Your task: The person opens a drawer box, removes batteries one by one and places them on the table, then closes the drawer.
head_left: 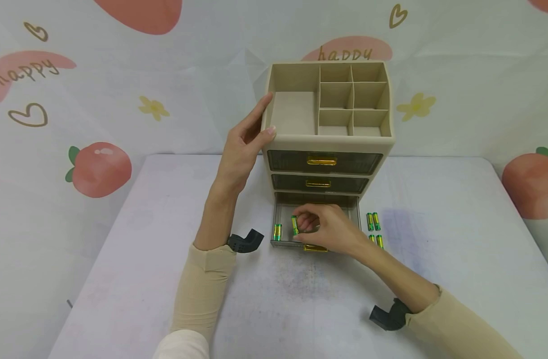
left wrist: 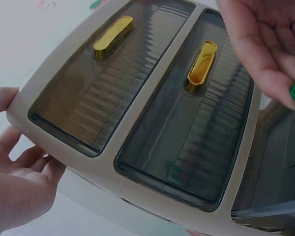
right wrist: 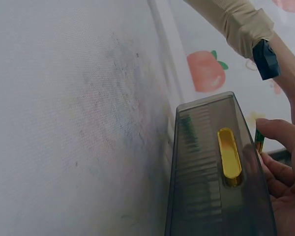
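A beige drawer organizer [head_left: 327,142] stands on the table with its bottom drawer [head_left: 284,207] pulled out. My left hand [head_left: 244,142] holds the organizer's left side, its thumb at the front top corner; in the left wrist view the fingers of that hand [left wrist: 24,182] are bent against the side. Over the open drawer, my right hand [head_left: 329,227] pinches a green and yellow battery [head_left: 294,225] between thumb and fingers, held upright. Inside the drawer, at its left front, stand or lie more batteries [head_left: 277,232]; the hand hides part of the drawer.
Right of the drawer, several batteries [head_left: 373,221] lie on the white table [head_left: 440,239]. Two closed dark drawers [head_left: 325,162] with gold handles sit above the open one. The organizer's top has divided compartments [head_left: 354,99]. A patterned cloth [head_left: 202,75] hangs behind.
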The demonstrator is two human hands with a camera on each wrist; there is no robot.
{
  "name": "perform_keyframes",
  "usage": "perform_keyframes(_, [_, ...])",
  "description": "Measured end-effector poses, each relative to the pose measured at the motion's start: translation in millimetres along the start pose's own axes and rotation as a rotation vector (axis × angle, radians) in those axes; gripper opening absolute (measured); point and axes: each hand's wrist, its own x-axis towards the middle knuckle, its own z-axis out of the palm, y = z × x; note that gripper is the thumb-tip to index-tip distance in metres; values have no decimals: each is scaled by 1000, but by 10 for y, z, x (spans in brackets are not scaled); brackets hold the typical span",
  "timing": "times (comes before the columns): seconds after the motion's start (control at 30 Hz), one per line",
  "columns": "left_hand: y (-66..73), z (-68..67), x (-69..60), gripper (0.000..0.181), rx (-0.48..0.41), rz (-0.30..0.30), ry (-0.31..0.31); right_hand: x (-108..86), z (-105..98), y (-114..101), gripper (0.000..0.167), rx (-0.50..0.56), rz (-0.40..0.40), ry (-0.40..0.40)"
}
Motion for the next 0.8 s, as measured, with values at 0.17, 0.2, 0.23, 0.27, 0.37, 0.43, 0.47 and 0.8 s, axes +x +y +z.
perform_keyframes(0.17, [-116, -39, 36, 56, 9, 14, -6, -80, -52, 24, 43, 2, 8, 13])
perform_keyframes(0.2, [-152, -54, 48, 56, 9, 16, -5, -97, -65, 29, 43, 3, 6, 16])
perform_keyframes(0.23, [-183, -68, 59, 56, 8, 18, -4, -116, -78, 37, 44, 7, 1, 20])
perform_keyframes(0.27, [-207, -78, 67, 57, 8, 21, -4, -136, -92, 47, 44, 9, -5, 26])
perform_keyframes(0.37, [-238, -91, 77, 57, 8, 25, -1, -195, -135, 70, 44, 32, -20, 45])
perform_keyframes(0.43, [-237, -89, 75, 57, 7, 28, -2, -235, -163, 85, 43, 54, -32, 59])
perform_keyframes(0.47, [-236, -88, 73, 57, 7, 30, -2, -255, -176, 91, 43, 60, -35, 66])
perform_keyframes(0.8, [-216, -77, 60, 57, -3, 31, -1, -414, -268, 115, 44, 86, -36, 82])
